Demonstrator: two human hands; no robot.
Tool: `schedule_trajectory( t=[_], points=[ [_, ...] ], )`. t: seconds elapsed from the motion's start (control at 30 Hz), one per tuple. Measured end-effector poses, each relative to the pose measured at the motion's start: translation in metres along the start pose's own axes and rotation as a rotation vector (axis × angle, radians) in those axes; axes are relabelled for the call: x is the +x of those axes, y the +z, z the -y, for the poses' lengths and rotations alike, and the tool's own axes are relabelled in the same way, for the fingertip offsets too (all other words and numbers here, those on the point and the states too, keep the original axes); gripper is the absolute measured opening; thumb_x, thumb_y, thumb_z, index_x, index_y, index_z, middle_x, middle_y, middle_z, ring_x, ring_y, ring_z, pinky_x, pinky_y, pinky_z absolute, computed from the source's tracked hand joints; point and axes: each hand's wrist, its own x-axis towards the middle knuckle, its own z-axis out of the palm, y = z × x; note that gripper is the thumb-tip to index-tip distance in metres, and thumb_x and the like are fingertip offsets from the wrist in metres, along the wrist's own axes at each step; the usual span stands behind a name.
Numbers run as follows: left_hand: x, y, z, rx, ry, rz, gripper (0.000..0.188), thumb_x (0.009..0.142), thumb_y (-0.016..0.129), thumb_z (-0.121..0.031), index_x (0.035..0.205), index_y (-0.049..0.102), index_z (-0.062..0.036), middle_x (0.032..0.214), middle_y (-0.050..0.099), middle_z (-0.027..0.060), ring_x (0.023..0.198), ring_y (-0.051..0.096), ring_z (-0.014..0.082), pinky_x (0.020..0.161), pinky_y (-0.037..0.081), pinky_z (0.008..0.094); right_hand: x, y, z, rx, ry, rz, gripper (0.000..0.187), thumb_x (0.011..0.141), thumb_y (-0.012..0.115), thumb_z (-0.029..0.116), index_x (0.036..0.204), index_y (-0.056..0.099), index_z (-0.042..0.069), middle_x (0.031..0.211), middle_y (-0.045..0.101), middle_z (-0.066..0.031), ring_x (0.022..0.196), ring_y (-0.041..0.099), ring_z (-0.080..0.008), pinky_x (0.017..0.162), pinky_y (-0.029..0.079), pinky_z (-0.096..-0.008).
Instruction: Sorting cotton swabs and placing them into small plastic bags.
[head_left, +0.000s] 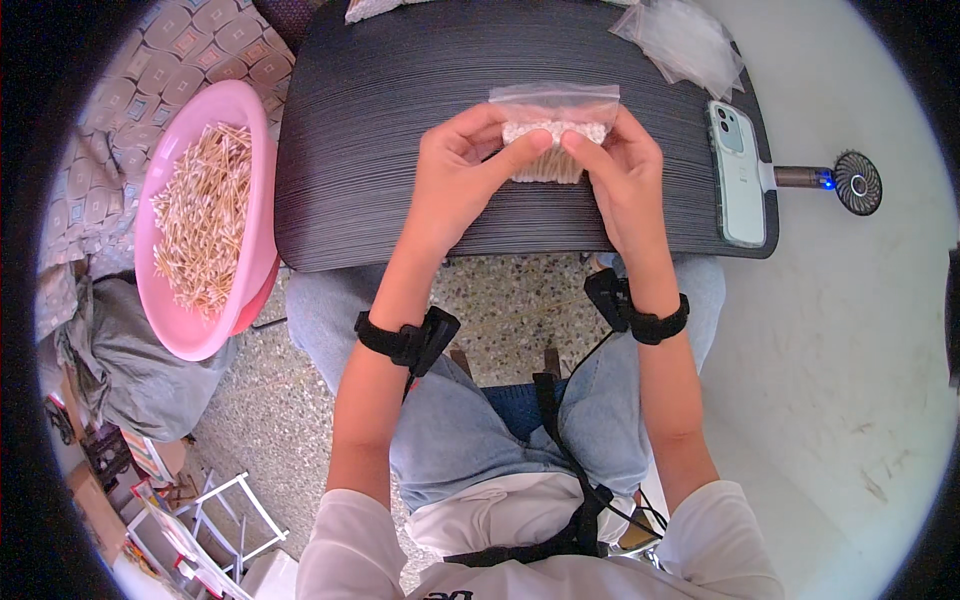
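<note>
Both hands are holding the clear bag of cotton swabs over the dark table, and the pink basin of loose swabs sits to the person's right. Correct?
Not quite. The head view shows the pink basin of loose swabs on the person's left, not the right. The rest holds: the left hand and right hand both hold the clear bag of cotton swabs over the dark table.

One clear zip-top bag (555, 135) of cotton swabs, rectangular, held upright between both hands over the dark worktop (380, 130). A stack of empty clear plastic bags (685, 42) lies at the worktop's far right corner.
</note>
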Motion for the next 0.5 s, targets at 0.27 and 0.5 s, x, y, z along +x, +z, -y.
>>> schedule_trajectory(
  t=[0.27,0.5],
  points=[
    [-0.001,0.007,-0.003,-0.055,-0.115,-0.035,0.023,0.087,0.068,-0.009,0.109,0.069,0.0003,0.1,0.071,0.0063,0.09,0.065,0.0098,0.083,0.049,0.0245,0.001,0.005,0.0,0.168,0.23,-0.067,0.029,0.09,0.067,0.012,0.115,0.053,0.005,0.104,0.059,-0.0016,0.096,0.056,-0.0082,0.08,0.047,-0.0251],
    [0.001,0.004,-0.001,-0.174,-0.173,-0.053,0.027,0.089,0.066,-0.014,0.112,0.068,0.0006,0.105,0.07,0.0044,0.095,0.063,0.0087,0.084,0.047,0.0242,0.0,0.008,-0.002,0.211,0.227,0.003,0.031,0.093,0.064,0.016,0.119,0.049,0.007,0.105,0.057,-0.0012,0.096,0.055,-0.0081,0.08,0.047,-0.0239]
  ],
)
